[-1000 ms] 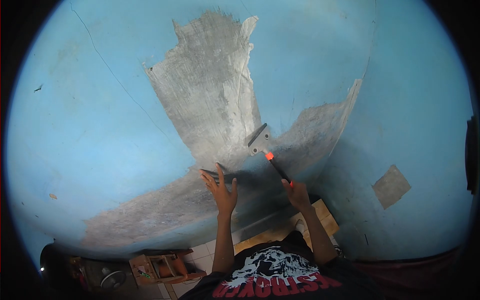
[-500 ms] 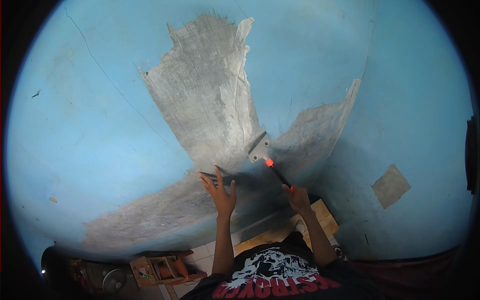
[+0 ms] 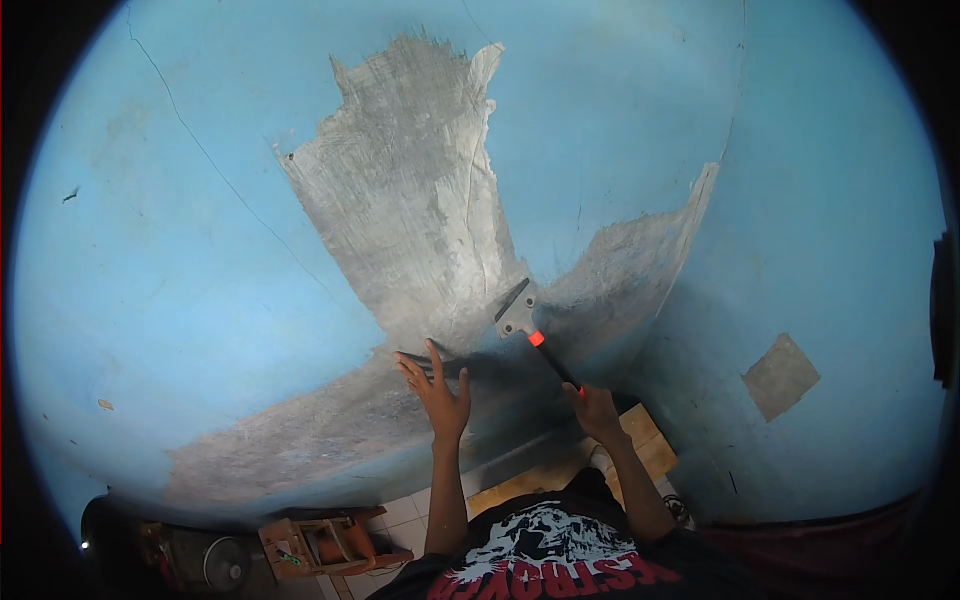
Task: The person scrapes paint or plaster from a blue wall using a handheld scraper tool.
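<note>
A blue painted wall [image 3: 250, 300] fills most of the view, with a large bare grey patch [image 3: 390, 180] where the paint is gone. My right hand [image 3: 597, 413] is wrapped round the black handle of a scraper [image 3: 517, 312] with a red-orange collar. The scraper's wide metal head lies at the lower right edge of the bare patch, its blade toward the upper left. Left of it, my left hand [image 3: 440, 395] has its fingers spread against the lower bare part of the wall and holds nothing.
Low on the left stand a wooden stool [image 3: 320, 545] and a round fan [image 3: 227, 563]. A wooden board [image 3: 645, 445] lies on the tiled floor [image 3: 405, 510]. The right-hand wall carries a small diamond-shaped grey patch [image 3: 782, 378].
The scraper, both hands and the wall marks sit slightly lower in view. The scraper stays by the same edge of the bare patch, and my left hand keeps its spread pose.
</note>
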{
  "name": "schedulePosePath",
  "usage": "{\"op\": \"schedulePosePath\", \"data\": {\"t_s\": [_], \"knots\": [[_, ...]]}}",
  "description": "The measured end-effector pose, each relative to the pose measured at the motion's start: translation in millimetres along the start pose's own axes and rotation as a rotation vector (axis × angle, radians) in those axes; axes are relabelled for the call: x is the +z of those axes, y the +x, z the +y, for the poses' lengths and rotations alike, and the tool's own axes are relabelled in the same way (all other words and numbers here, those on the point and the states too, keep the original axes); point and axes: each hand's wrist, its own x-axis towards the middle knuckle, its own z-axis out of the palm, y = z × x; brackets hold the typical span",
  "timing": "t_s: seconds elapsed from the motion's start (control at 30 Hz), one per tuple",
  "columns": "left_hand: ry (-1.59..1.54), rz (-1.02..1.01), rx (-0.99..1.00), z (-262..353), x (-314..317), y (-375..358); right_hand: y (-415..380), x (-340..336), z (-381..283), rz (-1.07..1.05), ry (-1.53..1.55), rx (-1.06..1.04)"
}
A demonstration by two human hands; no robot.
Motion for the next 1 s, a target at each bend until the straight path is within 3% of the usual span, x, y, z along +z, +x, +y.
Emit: {"op": "schedulePosePath", "data": {"t_s": [0.27, 1.0], "knots": [[0.010, -0.032, -0.021, -2.5, -0.1, -2.9, 3.2, 15.4, 6.4, 0.096, -0.016, -0.024], [-0.008, -0.047, -0.015, -2.8, -3.5, -2.2, 19.4, 39.7, 15.1, 0.113, 0.021, -0.057]]}}
